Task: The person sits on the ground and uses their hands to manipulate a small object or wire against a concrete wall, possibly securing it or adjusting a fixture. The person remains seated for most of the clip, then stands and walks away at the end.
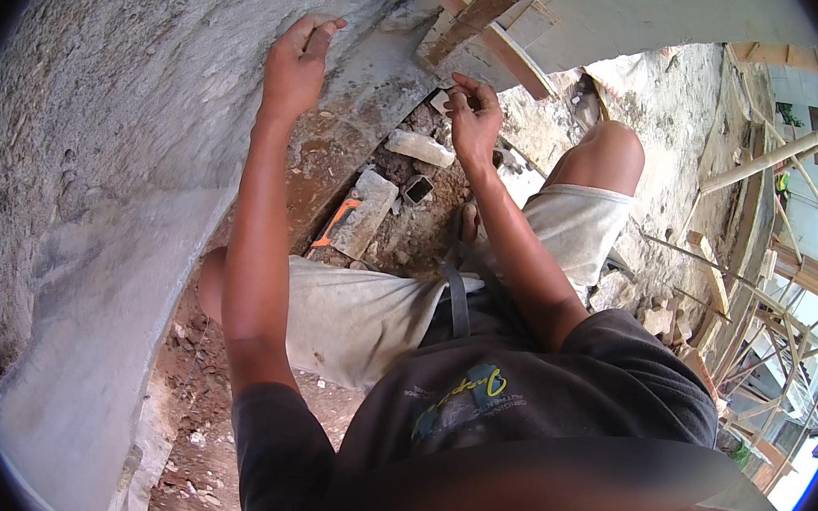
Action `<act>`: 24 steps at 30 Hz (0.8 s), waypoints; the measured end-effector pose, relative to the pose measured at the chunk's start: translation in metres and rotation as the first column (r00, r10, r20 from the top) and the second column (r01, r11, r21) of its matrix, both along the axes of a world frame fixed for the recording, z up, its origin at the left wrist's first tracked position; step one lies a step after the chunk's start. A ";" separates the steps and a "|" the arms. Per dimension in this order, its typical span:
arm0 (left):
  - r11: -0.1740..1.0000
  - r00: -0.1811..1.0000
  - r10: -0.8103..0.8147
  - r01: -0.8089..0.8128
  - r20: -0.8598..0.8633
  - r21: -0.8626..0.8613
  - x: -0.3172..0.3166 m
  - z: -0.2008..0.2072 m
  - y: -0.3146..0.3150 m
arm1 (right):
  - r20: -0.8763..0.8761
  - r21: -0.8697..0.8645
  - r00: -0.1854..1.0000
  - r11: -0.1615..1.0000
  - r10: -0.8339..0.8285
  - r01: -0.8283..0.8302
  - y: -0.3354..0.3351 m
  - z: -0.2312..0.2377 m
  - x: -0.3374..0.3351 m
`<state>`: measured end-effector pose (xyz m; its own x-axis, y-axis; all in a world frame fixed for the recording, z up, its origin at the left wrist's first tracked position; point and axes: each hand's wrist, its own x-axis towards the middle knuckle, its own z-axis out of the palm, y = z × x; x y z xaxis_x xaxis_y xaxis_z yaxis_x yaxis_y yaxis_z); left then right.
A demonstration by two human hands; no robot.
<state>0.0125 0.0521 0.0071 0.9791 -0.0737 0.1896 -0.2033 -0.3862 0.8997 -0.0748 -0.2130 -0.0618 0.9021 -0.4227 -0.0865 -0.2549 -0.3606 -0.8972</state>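
Note:
My left hand [300, 65] is raised close to the rough grey wall [115, 116]. Its thumb and fingers come together in a pinch, and whatever may be between them is too small to make out. Lower and to the right, my right hand [475, 118] hangs in front of a wooden brace, its fingers curled towards the thumb. Any thin thing in that grip cannot be made out either. Between my knees, on the rubble, lie an orange-edged tool [336, 223], a grey slab [366, 211] and a small dark square-rimmed object [417, 191].
Crossed wooden beams [495, 19] stand at the top against a smooth grey surface. A pale broken block [419, 147] lies on the dirt. On the right, poles [775, 155] and timber scaffolding fill the edge. Reddish soil [201, 439] with stone chips lies at lower left.

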 end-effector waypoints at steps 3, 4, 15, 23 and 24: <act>0.996 0.996 -0.088 0.087 -0.028 -0.032 0.009 0.001 0.003 | -0.200 0.510 0.966 0.823 -0.167 0.248 -0.024 -0.021 0.002; 0.992 0.991 -0.125 0.123 -0.043 -0.042 0.009 0.002 0.004 | -0.180 0.583 0.976 0.786 -0.123 0.206 -0.027 -0.026 0.008; 0.922 0.898 -0.332 0.373 -0.290 0.101 -0.021 0.031 0.020 | -0.379 0.922 0.923 -0.053 0.068 0.383 0.016 -0.042 0.070; 0.883 0.825 -0.257 0.412 -0.503 0.226 -0.033 0.037 0.034 | -0.063 0.979 0.971 -0.203 -0.232 0.015 0.063 -0.027 0.107; 0.871 0.827 -0.237 0.413 -0.510 0.266 -0.035 0.037 0.038 | -0.021 0.973 0.966 -0.226 -0.258 -0.039 0.065 -0.026 0.108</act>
<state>-0.0227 0.0902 0.0442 0.8516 -0.3778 -0.3633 0.0150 -0.6753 0.7374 0.0329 -0.1483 -0.0875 0.9101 -0.0564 -0.4105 -0.0021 0.9900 -0.1408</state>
